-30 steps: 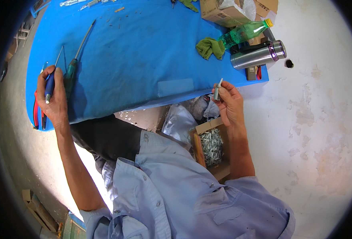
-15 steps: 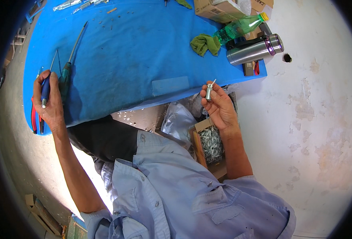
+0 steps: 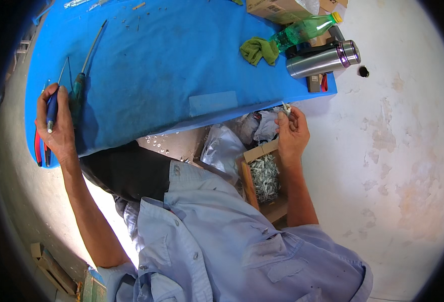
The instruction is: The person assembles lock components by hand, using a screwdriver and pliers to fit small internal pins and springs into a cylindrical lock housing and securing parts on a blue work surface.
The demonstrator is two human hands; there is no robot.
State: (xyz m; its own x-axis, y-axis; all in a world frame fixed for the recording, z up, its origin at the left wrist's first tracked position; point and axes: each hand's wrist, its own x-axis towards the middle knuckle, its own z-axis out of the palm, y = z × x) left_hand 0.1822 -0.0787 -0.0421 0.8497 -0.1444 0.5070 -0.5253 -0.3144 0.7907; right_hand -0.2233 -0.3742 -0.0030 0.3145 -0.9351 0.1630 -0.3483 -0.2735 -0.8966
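At the left edge of the table, my left hand (image 3: 56,128) is closed round a slim blue-handled screwdriver (image 3: 52,111); its thin shaft points to the far side. Just right of it lies a larger green-handled screwdriver (image 3: 78,94) with a long shaft. Red-handled pliers (image 3: 38,146) lie partly under the left hand. By the table's front right edge, my right hand (image 3: 293,138) pinches a small metal fitting (image 3: 286,106), mostly covered by the fingers. Below that hand an open cardboard box (image 3: 249,183) holds a heap of small metal pieces (image 3: 265,176).
A steel flask (image 3: 317,63), a green bottle (image 3: 307,29) and a green cloth (image 3: 258,51) lie at the table's right end, near a cardboard carton (image 3: 277,10). A plastic bag (image 3: 222,148) sits below the table edge. The peeling wall (image 3: 393,151) stands at right.
My right hand has moved right and turned, so its fingers now hide most of the metal fitting. The left hand keeps hold of the blue-handled screwdriver. The view has shifted slightly.
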